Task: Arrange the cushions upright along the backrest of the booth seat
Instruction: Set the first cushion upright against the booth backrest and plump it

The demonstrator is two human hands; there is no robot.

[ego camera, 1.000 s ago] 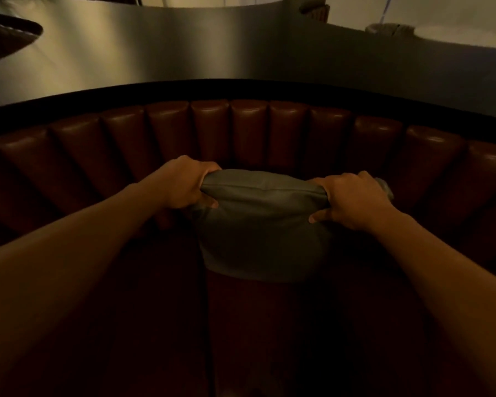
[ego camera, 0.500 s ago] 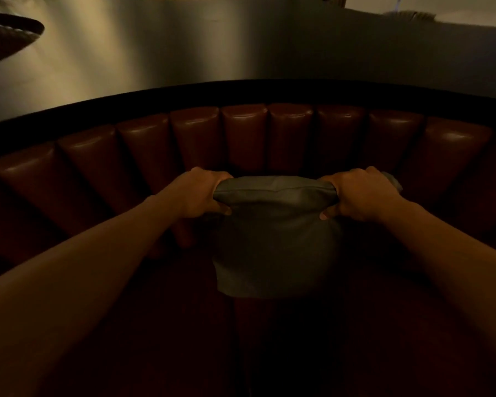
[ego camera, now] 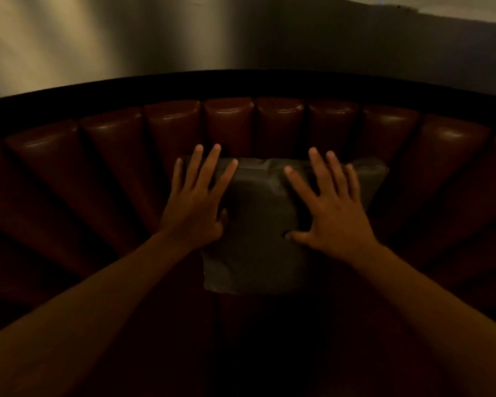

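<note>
Cushion (ego camera: 258, 224) — grey-green, soft and square — stands upright at the centre of the view, leaning back against the backrest (ego camera: 226, 124) of a curved booth seat. Its top edge reaches partway up the padding, and its bottom edge rests on the dark seat (ego camera: 269, 339) at about 6 o'clock.

Both bare hands lie flat on the cushion's front face, fingers spread wide and pointing toward 12 o'clock, gripping nothing. The left hand (ego camera: 195, 207) covers the cushion's left side, toward 9 o'clock, with two fingertips passing above the cushion's top edge. The right hand (ego camera: 330, 213) covers the right side, toward 3 o'clock; its thumb presses into the fabric near the cushion's middle and makes a small dent. A strip of cushion shows between the hands, and the cushion's upper right corner pokes out beyond the right hand at about 2 o'clock.

The backrest is a row of glossy, dark red-brown vertical padded channels that fans from 9 o'clock round to 3 o'clock, capped by a black rim (ego camera: 241, 81). Above it — from 10 to 2 o'clock — rises a plain, dimly lit wall (ego camera: 184, 32). Both forearms enter from the lower corners.
</note>
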